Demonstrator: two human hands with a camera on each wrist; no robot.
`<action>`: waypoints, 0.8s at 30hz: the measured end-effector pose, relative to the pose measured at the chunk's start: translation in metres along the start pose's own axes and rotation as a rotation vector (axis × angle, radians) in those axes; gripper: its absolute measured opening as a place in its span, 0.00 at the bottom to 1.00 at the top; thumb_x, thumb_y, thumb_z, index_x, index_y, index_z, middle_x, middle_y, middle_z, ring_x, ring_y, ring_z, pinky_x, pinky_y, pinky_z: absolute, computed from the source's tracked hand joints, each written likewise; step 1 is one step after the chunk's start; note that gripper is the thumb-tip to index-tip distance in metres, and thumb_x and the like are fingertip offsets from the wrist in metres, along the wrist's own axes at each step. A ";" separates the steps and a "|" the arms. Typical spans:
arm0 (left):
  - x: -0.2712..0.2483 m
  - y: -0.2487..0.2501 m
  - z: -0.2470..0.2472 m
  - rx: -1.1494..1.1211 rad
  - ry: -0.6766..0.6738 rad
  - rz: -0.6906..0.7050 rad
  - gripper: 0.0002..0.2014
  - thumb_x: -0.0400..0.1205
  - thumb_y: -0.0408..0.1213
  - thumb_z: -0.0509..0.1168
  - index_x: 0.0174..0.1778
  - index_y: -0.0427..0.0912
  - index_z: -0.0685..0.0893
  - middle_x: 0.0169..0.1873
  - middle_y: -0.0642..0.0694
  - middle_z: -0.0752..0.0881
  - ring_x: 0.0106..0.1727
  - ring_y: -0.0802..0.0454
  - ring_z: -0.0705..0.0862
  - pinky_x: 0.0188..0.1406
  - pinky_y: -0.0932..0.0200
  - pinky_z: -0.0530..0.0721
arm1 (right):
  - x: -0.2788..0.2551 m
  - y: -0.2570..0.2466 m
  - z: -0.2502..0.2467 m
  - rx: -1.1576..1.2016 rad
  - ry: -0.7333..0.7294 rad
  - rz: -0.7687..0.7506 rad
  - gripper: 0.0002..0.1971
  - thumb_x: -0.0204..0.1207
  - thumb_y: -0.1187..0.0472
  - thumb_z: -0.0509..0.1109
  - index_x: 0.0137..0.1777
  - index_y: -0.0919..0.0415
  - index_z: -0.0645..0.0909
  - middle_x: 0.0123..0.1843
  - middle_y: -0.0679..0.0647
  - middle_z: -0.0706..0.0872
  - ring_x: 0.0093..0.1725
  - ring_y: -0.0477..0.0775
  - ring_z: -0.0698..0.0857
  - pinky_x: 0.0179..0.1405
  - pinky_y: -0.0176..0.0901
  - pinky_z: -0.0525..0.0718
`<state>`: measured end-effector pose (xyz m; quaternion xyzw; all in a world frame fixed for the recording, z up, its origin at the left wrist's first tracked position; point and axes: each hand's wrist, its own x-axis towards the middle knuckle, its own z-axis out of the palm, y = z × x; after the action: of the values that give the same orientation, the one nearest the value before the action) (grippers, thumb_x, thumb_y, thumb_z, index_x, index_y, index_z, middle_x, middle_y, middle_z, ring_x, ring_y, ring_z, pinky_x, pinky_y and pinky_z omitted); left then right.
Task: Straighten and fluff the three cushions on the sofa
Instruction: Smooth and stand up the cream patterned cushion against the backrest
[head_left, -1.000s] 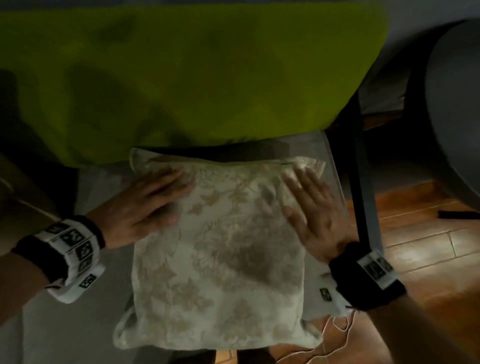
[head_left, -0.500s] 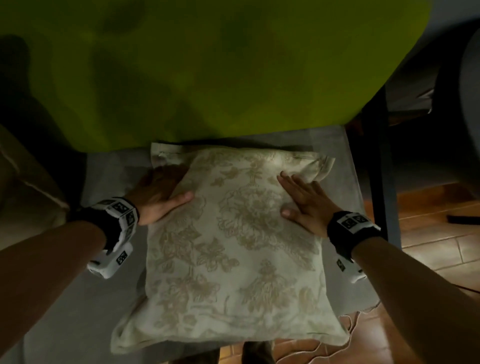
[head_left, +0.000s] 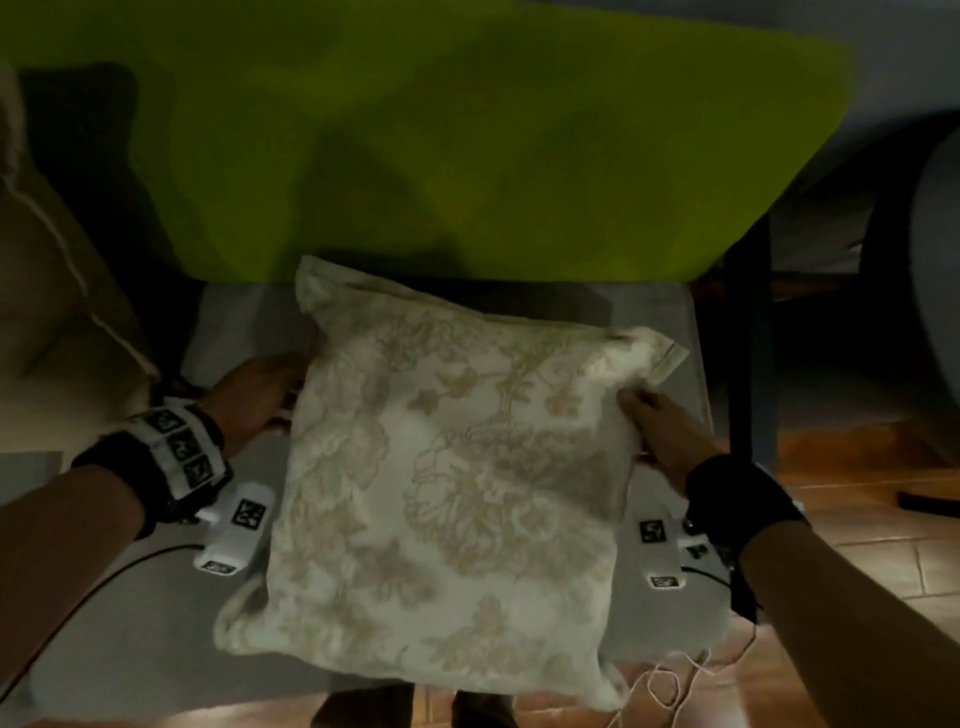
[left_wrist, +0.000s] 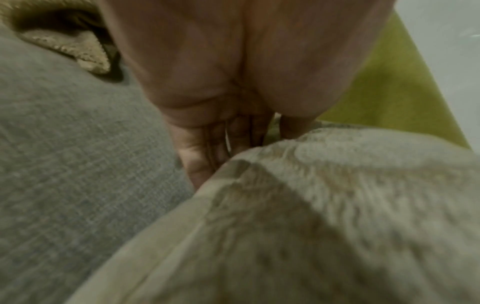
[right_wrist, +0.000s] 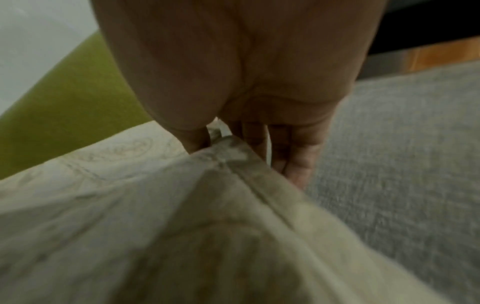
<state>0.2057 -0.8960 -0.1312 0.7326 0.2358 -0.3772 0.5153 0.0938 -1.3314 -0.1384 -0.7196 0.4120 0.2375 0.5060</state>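
Observation:
A cream cushion (head_left: 452, 467) with a tan floral pattern lies on the grey sofa seat (head_left: 130, 623), in front of the green backrest (head_left: 467, 156). My left hand (head_left: 260, 395) grips its left edge. In the left wrist view the left hand (left_wrist: 244, 142) has its fingers tucked under the cushion (left_wrist: 311, 226) and its thumb on top. My right hand (head_left: 660, 431) grips the right edge near the far corner. In the right wrist view the right hand (right_wrist: 241, 144) pinches the seam of the cushion (right_wrist: 182, 226). A second, beige cushion (head_left: 47, 312) leans at the far left.
A dark metal frame post (head_left: 748, 338) stands at the sofa's right end, with wooden floor (head_left: 857, 519) beyond it. A large grey rounded object (head_left: 930, 312) fills the right edge. Loose threads (head_left: 675, 680) hang off the seat's front right corner.
Both hands have slid off the cushion's top face to its side edges and taken hold there. The cushion has turned slightly, and its right far corner now sits lower.

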 end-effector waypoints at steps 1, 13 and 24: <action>-0.004 -0.001 0.004 0.002 0.024 0.024 0.09 0.90 0.42 0.57 0.57 0.47 0.82 0.49 0.41 0.84 0.44 0.43 0.82 0.45 0.50 0.80 | 0.001 0.003 0.001 0.029 -0.008 0.003 0.08 0.81 0.40 0.70 0.57 0.34 0.83 0.63 0.49 0.89 0.61 0.57 0.88 0.60 0.57 0.89; -0.046 -0.022 0.005 -0.063 0.265 0.024 0.23 0.86 0.58 0.60 0.53 0.38 0.82 0.40 0.39 0.82 0.37 0.43 0.81 0.43 0.47 0.85 | -0.001 -0.028 -0.021 -0.203 0.136 -0.094 0.12 0.84 0.45 0.69 0.59 0.52 0.83 0.51 0.61 0.90 0.44 0.61 0.92 0.52 0.61 0.93; -0.063 -0.049 -0.002 0.036 0.179 0.008 0.04 0.88 0.36 0.62 0.54 0.41 0.80 0.48 0.33 0.83 0.42 0.42 0.83 0.40 0.52 0.83 | -0.043 0.015 -0.018 0.153 -0.047 -0.010 0.07 0.81 0.68 0.74 0.57 0.64 0.83 0.58 0.63 0.89 0.52 0.59 0.89 0.47 0.44 0.91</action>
<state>0.1326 -0.8736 -0.1093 0.7733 0.2712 -0.3123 0.4805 0.0563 -1.3351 -0.1073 -0.6751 0.4133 0.2198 0.5703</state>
